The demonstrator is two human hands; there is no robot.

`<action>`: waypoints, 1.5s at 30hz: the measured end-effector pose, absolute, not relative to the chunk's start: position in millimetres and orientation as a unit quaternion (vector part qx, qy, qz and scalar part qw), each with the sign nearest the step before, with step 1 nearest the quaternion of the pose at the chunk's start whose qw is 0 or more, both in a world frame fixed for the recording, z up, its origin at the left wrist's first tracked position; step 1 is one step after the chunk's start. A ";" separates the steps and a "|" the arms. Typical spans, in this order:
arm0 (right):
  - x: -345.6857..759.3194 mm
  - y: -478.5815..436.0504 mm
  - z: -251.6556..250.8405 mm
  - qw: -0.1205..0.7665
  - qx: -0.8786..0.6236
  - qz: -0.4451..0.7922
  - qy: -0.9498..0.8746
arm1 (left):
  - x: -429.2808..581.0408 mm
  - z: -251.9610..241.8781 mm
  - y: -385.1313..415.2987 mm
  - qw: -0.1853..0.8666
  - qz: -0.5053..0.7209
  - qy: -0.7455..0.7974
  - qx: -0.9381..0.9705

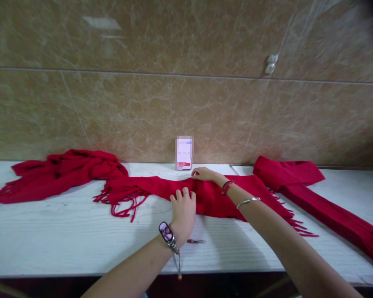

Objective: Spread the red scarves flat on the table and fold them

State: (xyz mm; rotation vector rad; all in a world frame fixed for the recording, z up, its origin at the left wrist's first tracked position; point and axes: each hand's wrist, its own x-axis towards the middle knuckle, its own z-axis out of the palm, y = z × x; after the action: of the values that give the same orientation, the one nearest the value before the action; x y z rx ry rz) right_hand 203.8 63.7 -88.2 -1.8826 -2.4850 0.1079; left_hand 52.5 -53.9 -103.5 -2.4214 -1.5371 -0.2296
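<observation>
A red fringed scarf (161,188) lies stretched across the white table (65,236) in front of me. My left hand (182,211) rests on its near edge with the fingers curled down onto the cloth; a watch sits on that wrist. My right hand (205,174) reaches to the scarf's far edge and pinches the fabric there, with bracelets on the wrist. The scarf's fringe hangs loose at the left end and at the right end under my right forearm.
A second red scarf (59,171) lies bunched at the left. A third red scarf (317,198), folded long, runs off to the right. A small pink card (184,153) stands against the brown marble wall (186,82) behind the table.
</observation>
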 end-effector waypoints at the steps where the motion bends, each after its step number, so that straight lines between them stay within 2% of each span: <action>1: 200.9 64.1 -89.1 0.010 -0.604 0.034 -0.796 | 52.1 -104.4 -52.9 0.127 -0.076 -0.546 -0.825; 5: 196.4 67.8 -91.4 0.008 -0.611 0.033 -0.791 | 50.4 -103.6 -49.4 0.096 -0.050 -0.532 -0.840; 10: 200.8 70.2 -89.4 0.019 -0.605 0.048 -0.795 | 50.0 -99.5 -50.4 0.106 -0.051 -0.489 -0.864; 17: 186.9 75.7 -94.1 0.030 -0.611 0.049 -0.789 | 50.1 -103.3 -50.2 0.107 -0.059 -0.524 -0.843; 23: 186.1 79.8 -98.5 0.055 -0.651 0.033 -0.757 | 49.6 -97.1 -51.8 0.105 -0.050 -0.499 -0.859; 31: 190.9 71.3 -99.4 0.100 -0.612 0.043 -0.783 | 45.6 -101.8 -47.6 0.112 -0.073 -0.508 -0.851; 38: 220.0 -0.4 -83.5 0.173 -0.567 0.027 -0.805 | 39.9 -104.7 -42.4 0.097 -0.056 -0.506 -0.855; 42: 237.3 -56.9 -87.6 0.111 -0.536 0.017 -0.837 | 41.0 -102.6 -45.0 0.129 -0.093 -0.455 -0.876; 45: 259.0 -78.9 -94.7 0.098 -0.573 0.013 -0.813 | 43.7 -104.4 -44.4 0.123 -0.105 -0.340 -0.927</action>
State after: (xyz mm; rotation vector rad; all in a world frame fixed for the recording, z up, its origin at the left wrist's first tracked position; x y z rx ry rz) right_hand 259.0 -78.9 -94.7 -1.6975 -2.4075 0.0370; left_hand 43.7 -44.4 -104.4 -2.7030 -0.9915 -0.3049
